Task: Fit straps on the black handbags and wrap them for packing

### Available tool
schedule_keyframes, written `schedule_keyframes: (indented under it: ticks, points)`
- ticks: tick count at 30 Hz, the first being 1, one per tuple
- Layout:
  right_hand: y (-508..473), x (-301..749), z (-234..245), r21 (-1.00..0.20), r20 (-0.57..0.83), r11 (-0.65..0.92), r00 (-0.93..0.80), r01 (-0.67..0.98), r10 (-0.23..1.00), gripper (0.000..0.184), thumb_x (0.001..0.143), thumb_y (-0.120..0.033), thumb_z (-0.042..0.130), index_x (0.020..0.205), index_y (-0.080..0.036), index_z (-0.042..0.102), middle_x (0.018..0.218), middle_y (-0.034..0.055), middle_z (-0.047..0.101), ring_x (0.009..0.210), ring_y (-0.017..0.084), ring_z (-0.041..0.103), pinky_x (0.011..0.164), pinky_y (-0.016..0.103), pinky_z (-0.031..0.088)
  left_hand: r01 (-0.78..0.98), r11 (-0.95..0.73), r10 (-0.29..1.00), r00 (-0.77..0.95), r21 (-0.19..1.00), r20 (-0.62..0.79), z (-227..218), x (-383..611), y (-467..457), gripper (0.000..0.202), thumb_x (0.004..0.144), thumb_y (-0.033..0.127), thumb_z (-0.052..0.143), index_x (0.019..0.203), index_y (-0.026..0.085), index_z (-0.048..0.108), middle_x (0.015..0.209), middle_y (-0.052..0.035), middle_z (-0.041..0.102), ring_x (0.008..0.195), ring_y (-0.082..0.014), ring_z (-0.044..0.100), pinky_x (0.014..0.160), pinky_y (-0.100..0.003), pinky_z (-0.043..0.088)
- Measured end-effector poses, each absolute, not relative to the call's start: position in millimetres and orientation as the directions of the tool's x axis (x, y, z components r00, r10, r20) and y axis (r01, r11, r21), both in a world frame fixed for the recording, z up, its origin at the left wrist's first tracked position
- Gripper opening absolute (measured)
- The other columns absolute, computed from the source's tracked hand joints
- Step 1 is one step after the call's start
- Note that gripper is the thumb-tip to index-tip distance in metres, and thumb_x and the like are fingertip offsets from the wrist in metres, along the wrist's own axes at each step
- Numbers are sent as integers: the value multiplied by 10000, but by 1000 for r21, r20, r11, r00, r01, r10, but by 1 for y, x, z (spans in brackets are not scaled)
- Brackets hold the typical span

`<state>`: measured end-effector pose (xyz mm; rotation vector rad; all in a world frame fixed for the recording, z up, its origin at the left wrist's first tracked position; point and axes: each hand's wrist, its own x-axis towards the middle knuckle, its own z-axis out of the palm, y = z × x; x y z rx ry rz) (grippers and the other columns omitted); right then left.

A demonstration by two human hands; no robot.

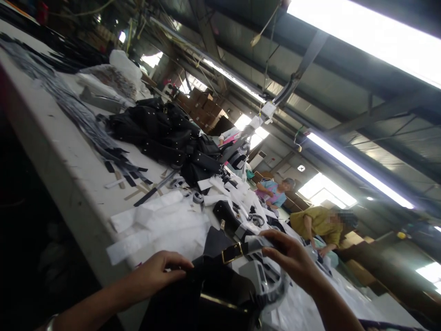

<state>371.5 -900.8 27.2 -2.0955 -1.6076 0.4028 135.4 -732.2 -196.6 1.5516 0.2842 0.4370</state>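
Note:
A black handbag (220,289) with gold trim lies at the table's near edge, in front of me. My left hand (161,273) closes thumb and fingers on the bag's left edge. My right hand (291,257) pinches a strap (255,244) between thumb and fingers, its far part covered in clear film. On that strap, between my hands, is a gold buckle (232,253). The rest of the film-wrapped strap (277,294) loops down below my right hand to the bag's right side. The bag's lower part runs out of view.
Black bags (165,133) lie heaped on the long white table (79,184). White wrapping sheets (161,225) and film-covered straps (79,110) spread nearby. Along the far side are a person in a yellow top (319,223) and a person in blue and pink (274,191).

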Motion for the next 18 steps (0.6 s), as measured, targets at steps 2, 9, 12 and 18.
schedule_keyframes:
  ticks: [2, 9, 12, 18]
  points:
    - [-902, 371, 28, -545, 31, -210, 270, 812, 962, 399, 852, -504, 713, 1069, -170, 702, 953, 74, 712, 865, 238, 669, 761, 350, 547, -94, -32, 439, 893, 995, 98, -195, 135, -733, 230, 833, 319, 673, 991, 222, 809, 1028, -29, 812, 1026, -277, 713, 916, -322, 512]
    - [-903, 369, 28, -579, 37, -191, 260, 793, 965, 365, 856, -490, 719, 1043, -176, 706, 944, 68, 698, 876, 231, 648, 770, 332, 515, -52, -47, 447, 892, 998, 68, -194, 136, -735, 269, 835, 374, 676, 1009, 215, 804, 1066, -60, 796, 1049, -307, 703, 878, -340, 525]
    - [-906, 371, 26, -604, 33, -178, 248, 777, 968, 372, 854, -495, 721, 1041, -174, 707, 942, 69, 693, 866, 228, 641, 743, 319, 511, -34, -83, 429, 901, 996, 67, -199, 140, -735, 261, 838, 394, 672, 995, 235, 806, 1053, -51, 798, 1031, -309, 708, 843, -339, 537]
    - [-911, 379, 18, -652, 64, -141, 240, 745, 969, 389, 835, -514, 736, 1049, -189, 721, 926, 52, 685, 853, 204, 615, 751, 292, 480, -42, -97, 414, 907, 994, 79, -201, 143, -737, 259, 855, 419, 654, 988, 250, 799, 1033, -30, 800, 997, -298, 721, 833, -331, 556]
